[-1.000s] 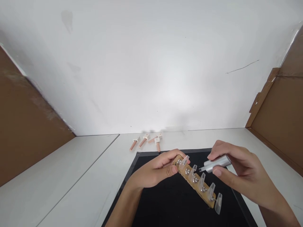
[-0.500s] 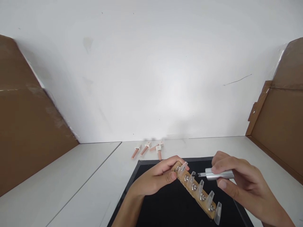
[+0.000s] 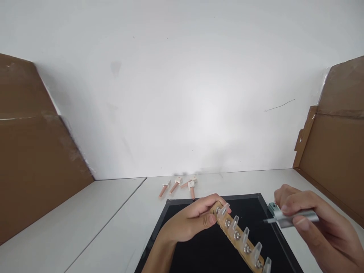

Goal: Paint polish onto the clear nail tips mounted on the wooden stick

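Observation:
My left hand (image 3: 193, 222) grips the upper end of a wooden nail display strip (image 3: 240, 245), which slants down to the right. Along the strip, clear false nail tips (image 3: 233, 224) stand on small metal mounts. In my right hand (image 3: 315, 223), between thumb and fingers, is a silver-capped nail polish brush (image 3: 298, 219). Its thin tip points left, apart from the nail tips. Just beyond the brush handle, a small green object with a round top (image 3: 274, 208) shows, partly hidden by the hand and cap; its kind is unclear.
Several sticks with white block ends (image 3: 176, 184) lie on the white table (image 3: 113, 212) near the wall. Below my hands is a black mat (image 3: 196, 246) with a dark grey border. Cardboard panels stand at the left (image 3: 42, 159) and right (image 3: 338, 140).
My right hand has drawn the brush away from the nail tips, to the right and slightly down. The green object has come into view. My left hand keeps its hold on the strip.

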`<act>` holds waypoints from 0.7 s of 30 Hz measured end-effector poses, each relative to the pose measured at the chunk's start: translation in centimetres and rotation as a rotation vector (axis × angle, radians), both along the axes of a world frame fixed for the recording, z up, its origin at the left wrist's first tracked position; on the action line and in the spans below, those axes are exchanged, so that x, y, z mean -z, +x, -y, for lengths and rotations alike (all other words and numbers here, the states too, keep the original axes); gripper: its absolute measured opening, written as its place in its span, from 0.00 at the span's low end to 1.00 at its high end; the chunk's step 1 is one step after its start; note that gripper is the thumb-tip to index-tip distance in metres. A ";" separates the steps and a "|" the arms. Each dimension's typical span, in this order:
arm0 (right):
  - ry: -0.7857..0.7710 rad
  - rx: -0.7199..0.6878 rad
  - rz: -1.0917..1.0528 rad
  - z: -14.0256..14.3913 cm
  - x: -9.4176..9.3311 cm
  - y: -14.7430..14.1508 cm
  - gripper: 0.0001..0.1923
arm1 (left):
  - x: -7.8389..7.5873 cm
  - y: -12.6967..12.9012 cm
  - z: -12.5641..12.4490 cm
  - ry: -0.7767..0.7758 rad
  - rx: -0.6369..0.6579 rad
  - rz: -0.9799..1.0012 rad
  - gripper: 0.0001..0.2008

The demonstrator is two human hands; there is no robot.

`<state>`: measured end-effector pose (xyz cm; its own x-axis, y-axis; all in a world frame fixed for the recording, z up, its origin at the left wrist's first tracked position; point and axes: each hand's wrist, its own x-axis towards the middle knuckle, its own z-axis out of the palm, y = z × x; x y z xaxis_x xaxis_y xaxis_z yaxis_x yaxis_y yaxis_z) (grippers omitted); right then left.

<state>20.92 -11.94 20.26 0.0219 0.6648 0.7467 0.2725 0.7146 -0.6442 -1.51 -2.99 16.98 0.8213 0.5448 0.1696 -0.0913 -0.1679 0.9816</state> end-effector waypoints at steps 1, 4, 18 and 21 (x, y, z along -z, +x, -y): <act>-0.009 0.028 -0.015 0.3 -0.1 -0.3 0.10 | -0.1 0.0 0.2 -0.001 0.003 0.001 0.19; -0.021 0.070 0.016 0.7 -0.2 -1.0 0.10 | -0.4 0.0 0.5 -0.008 0.013 0.013 0.18; 0.148 -0.157 0.296 -2.3 1.3 -1.3 0.10 | 0.0 0.7 0.0 -0.073 0.046 0.048 0.17; 0.147 -0.140 0.384 -2.6 0.9 -0.9 0.08 | 0.3 0.9 -0.3 -0.059 0.051 0.040 0.18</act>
<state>20.07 -9.31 19.33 -0.3587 0.5279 0.7698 0.3667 0.8381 -0.4038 -0.61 -2.68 16.65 0.8417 0.5121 0.1713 -0.1373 -0.1038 0.9851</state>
